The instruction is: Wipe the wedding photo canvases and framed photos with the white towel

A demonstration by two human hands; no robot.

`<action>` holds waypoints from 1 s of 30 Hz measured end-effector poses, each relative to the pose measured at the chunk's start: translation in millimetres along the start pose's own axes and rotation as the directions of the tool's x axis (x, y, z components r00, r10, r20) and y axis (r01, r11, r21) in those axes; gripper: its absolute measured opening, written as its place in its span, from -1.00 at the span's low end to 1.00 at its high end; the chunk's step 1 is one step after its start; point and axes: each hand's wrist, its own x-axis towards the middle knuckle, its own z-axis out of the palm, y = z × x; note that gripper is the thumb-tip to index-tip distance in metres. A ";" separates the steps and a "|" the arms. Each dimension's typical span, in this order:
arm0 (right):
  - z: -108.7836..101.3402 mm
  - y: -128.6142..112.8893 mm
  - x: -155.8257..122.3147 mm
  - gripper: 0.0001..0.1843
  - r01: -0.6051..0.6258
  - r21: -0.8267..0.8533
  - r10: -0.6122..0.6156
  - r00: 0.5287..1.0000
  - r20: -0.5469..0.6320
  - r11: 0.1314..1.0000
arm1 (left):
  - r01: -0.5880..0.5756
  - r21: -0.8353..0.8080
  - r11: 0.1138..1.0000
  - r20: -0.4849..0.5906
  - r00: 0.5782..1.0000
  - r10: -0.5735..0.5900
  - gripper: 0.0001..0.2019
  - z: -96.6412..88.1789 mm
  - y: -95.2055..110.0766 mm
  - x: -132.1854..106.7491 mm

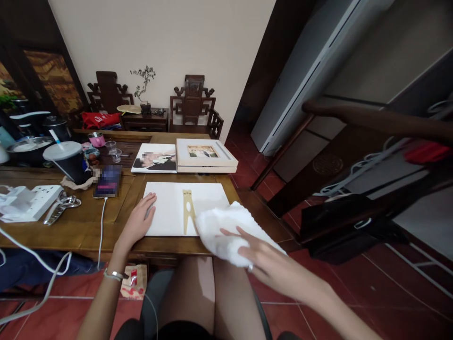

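A white frame back (177, 205) lies face down on the wooden table (88, 226), with a tan stand piece (188, 210) along its middle. My left hand (138, 222) rests flat on the frame's left edge, fingers stretched out. My right hand (264, 262) presses a white cloth (226, 229) at the frame's near right corner, fingers spread over the cloth.
Beyond the frame lie a photo print (155, 158) and a stacked white picture frame (205, 155). A charging phone (108, 182), a lidded cup (69, 160), a power strip (33, 203) and keys (62, 205) sit to the left. Red tiled floor lies right.
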 end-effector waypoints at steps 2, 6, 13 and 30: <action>-13.1 17.4 13.4 -0.56 -0.055 0.003 0.055 0.997 -0.060 0.999 | 0.000 -0.003 1.000 -0.004 1.000 0.000 -0.53 -0.4 0.1 0.0; -18.3 54.0 65.1 -0.49 -0.128 -0.183 0.103 0.985 -0.137 0.975 | 0.003 -0.007 1.000 -0.009 1.000 -0.003 -0.53 -1.0 0.1 -0.3; 23.7 62.6 114.5 -0.29 -0.225 -0.289 0.250 0.967 0.054 0.931 | 0.013 -0.009 1.000 0.000 1.000 -0.013 -0.56 -2.7 2.6 -0.2; -8.4 27.4 72.0 -0.36 -0.284 -0.043 0.286 0.927 0.244 0.958 | -0.008 0.006 1.000 0.000 1.000 0.008 -0.55 -1.1 0.6 0.7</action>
